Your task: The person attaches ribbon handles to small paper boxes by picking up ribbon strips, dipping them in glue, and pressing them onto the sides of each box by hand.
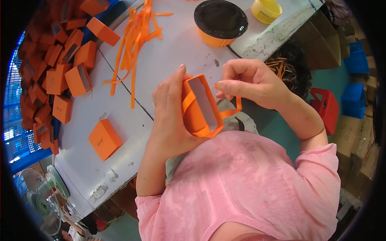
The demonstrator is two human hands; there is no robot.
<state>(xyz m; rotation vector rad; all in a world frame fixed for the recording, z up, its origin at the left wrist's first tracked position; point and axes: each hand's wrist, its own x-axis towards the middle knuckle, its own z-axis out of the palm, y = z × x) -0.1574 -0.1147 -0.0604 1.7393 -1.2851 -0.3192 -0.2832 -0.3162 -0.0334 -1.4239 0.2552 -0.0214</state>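
Note:
An open orange box [189, 120] with a pale inside is gripped in my left hand [171, 114], thumb under it and fingers along its far side. Orange ribbon [231, 112] runs around the box and loops out to the right. My right hand [251, 82] pinches the ribbon's end between thumb and fingers, just right of the box. On the table to the left lies a separate orange box [105, 139] with dark lettering. Loose orange ribbon strips [130, 48] lie beyond my left hand.
Many orange boxes [56, 76] are heaped at the left by a blue crate [12, 116]. A black-topped round orange container [220, 20] and a yellow tub [266, 10] stand at the back. A fan [42, 197], red stool [325, 110] and cartons [350, 136] surround the white table [84, 168].

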